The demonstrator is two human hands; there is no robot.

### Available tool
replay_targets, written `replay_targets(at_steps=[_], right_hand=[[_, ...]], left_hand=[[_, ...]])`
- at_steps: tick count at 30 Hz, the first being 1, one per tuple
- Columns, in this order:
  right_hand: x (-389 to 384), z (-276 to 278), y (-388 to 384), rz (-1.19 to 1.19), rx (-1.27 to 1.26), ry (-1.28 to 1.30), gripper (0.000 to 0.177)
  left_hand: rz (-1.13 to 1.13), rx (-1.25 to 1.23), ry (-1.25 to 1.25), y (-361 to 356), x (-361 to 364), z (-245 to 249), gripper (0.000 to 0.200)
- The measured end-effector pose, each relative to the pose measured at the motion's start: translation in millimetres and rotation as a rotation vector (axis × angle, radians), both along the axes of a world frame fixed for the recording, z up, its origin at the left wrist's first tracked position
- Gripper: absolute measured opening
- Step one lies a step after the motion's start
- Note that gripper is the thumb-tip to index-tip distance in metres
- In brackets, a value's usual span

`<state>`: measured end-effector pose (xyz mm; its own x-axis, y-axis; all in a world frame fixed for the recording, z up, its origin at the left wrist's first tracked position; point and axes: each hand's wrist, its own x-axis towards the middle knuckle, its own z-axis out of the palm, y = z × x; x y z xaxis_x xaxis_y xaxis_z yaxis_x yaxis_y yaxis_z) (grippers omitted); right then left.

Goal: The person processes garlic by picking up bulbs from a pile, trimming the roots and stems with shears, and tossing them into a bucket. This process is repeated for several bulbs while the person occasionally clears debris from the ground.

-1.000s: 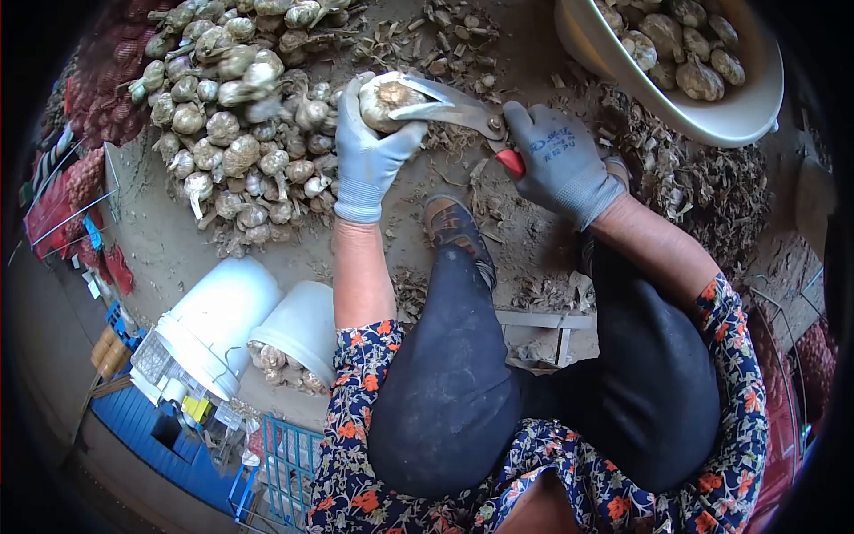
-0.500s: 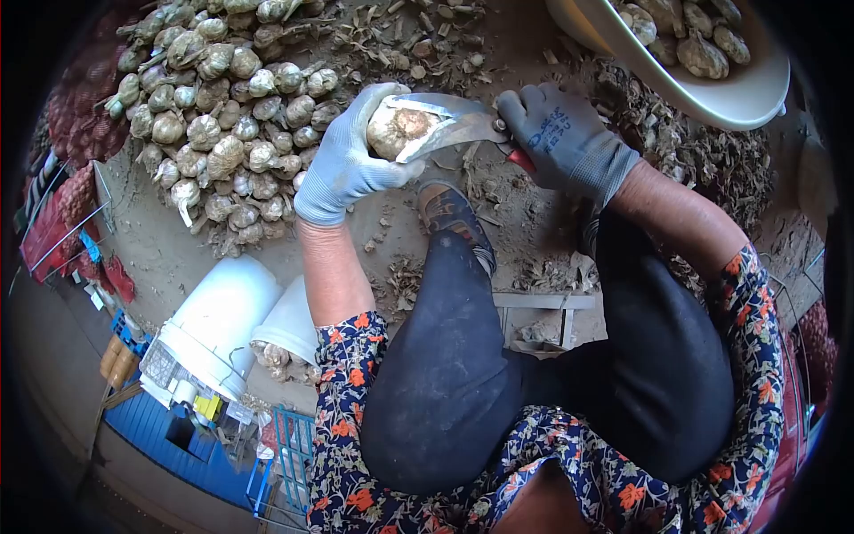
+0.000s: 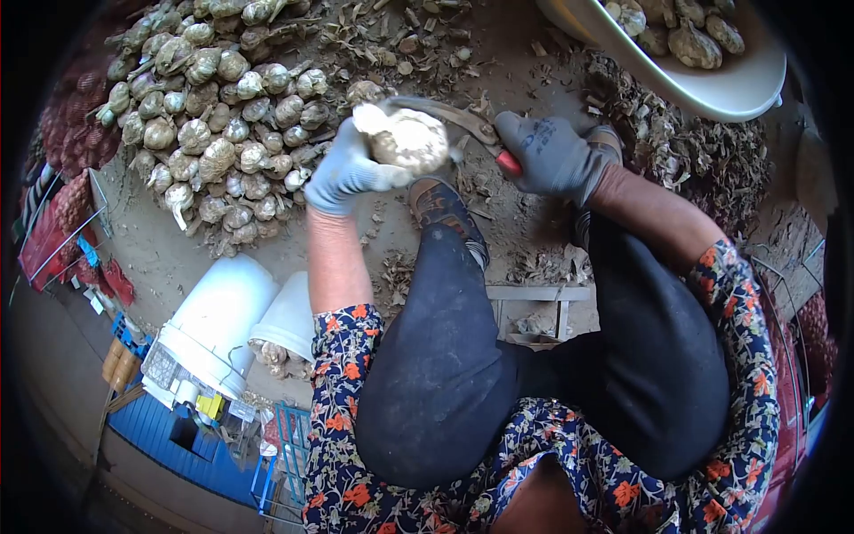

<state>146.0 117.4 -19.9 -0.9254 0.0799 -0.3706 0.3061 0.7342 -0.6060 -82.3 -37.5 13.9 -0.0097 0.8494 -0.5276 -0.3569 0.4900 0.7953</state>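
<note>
A large pale garlic bulb (image 3: 409, 141) sits in my left hand (image 3: 349, 173), the gloved fingers and thumb closed around its left and lower sides. My right hand (image 3: 551, 156), also in a grey glove, grips a pair of shears (image 3: 471, 123) with a red handle end. The curved metal of the shears reaches left along the bulb's upper edge. Another garlic bulb (image 3: 366, 92) shows just above my left hand. To the left lies a big heap of garlic bulbs (image 3: 218, 156) on the ground.
A pale basin (image 3: 738, 100) at the upper right holds several bulbs. Dry trimmings (image 3: 658, 151) litter the ground. Lower left are a white bucket (image 3: 222, 303) and a tipped bucket (image 3: 283, 325) with garlic at its mouth. Red mesh sacks (image 3: 84, 120) stand far left.
The shears' two blades spread around the bulb before; now they look closed together along its top. The bulb has turned, showing a whiter side, and moved slightly right and down.
</note>
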Motion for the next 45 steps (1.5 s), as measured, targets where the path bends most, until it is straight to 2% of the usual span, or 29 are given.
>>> replay_targets(at_steps=[2,4,5,6,8,10,13,16,18,20,22,25,29,31,34,36,40,42,43,44,45], right_hand=[[4.7,0.8,-5.6,-0.082,-0.092,0.013,0.034],[14.7,5.7,-8.1,-0.173,-0.186,0.019,0.034],[21.3,8.2,-4.3,-0.19,-0.142,-0.004,0.034],[24.6,11.8,-0.5,-0.207,-0.095,-0.025,0.035],[24.3,20.8,-2.9,-0.208,-0.071,-0.124,0.037],[24.6,14.7,-8.3,-0.173,0.048,0.052,0.04],[12.4,14.3,-17.6,-0.212,0.037,0.081,0.041],[-2.2,24.6,-20.3,-0.236,0.092,0.038,0.041],[-9.2,20.7,-9.3,-0.23,0.037,-0.052,0.04],[-8.3,14.7,10.0,-0.362,-0.113,-0.366,0.038],[5.4,2.9,17.0,-0.383,-0.118,-0.407,0.04],[15.2,33.8,4.9,-0.315,0.021,-0.099,0.05],[-4.8,36.0,-10.5,-0.259,0.095,-0.024,0.05],[-9.2,39.8,-15.6,-0.244,0.101,-0.041,0.05],[-10.2,37.9,-16.8,-0.225,0.138,-0.037,0.048],[-11.5,33.9,-14.6,-0.148,0.092,-0.143,0.049],[-8.6,32.4,-9.8,-0.182,-0.019,-0.139,0.045],[-9.8,18.9,0.5,-0.537,-0.33,-0.24,0.044],[-11.4,25.7,17.8,-0.542,-0.378,-0.371,0.046],[-5.1,24.3,21.0,-0.578,-0.342,-0.283,0.049],[0.3,27.5,22.8,-0.58,-0.396,-0.267,0.048]], left_hand=[[0.03,0.012,0.024,4.3,10.6,-1.5,0.078],[0.235,0.006,0.089,8.2,14.9,-2.3,0.076],[0.247,0.003,0.221,7.3,15.4,0.7,0.072],[0.251,0.01,0.225,7.8,16.2,0.6,0.072],[0.246,-0.038,0.512,11.6,23.2,7.2,0.068],[0.247,-0.06,0.538,11.9,29.7,6.0,0.072],[0.088,0.08,1.255,10.1,38.0,-8.2,0.079],[0.106,0.106,1.345,15.9,51.2,-4.5,0.08],[0.11,0.15,1.353,17.5,52.3,-5.3,0.077],[0.454,0.065,0.902,16.8,54.3,-4.9,0.075],[0.47,0.127,0.916,15.4,46.2,-11.9,0.076],[0.36,0.054,1.244,14.5,44.2,-15.8,0.074],[0.342,0.034,1.391,19.8,53.0,-8.1,0.079],[0.395,-0.058,1.432,22.2,59.6,-4.8,0.083],[0.395,0.045,1.547,26.6,65.3,-6.1,0.08],[0.39,0.072,1.559,28.5,65.3,-7.3,0.077],[0.41,0.058,1.565,31.3,64.4,-8.2,0.07],[0.442,0.088,1.589,30.9,65.1,-9.4,0.068],[0.487,0.087,1.48,29.2,65.6,-7.4,0.067],[0.531,0.085,1.374,27.8,65.0,-6.4,0.065],[0.593,0.031,0.999,27.6,63.3,-6.3,0.065]])
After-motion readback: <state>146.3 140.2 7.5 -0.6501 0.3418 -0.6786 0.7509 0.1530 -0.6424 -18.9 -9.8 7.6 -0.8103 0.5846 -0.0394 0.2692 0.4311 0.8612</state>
